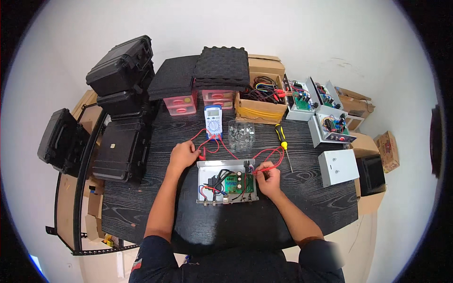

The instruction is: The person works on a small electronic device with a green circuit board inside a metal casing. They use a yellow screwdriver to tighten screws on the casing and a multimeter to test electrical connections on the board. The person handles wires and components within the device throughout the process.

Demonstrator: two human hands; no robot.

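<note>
An open white metal enclosure lies in front of me, with a green circuit board, a black component and coloured wires inside. At its far left corner, my left hand is closed, fingertips pinched at a red test lead. My right hand is by the enclosure's right side, its fingers closed on a red lead that loops up over the table. The tip at the right fingers is too small to make out. Beyond the enclosure, a blue-and-white multimeter has red leads plugged in.
A clear tray of screws and a yellow-black screwdriver lie beyond the enclosure. A cardboard box of cables and pink drawers stand behind. Several white units, including a closed one, sit right; black cases are stacked left.
</note>
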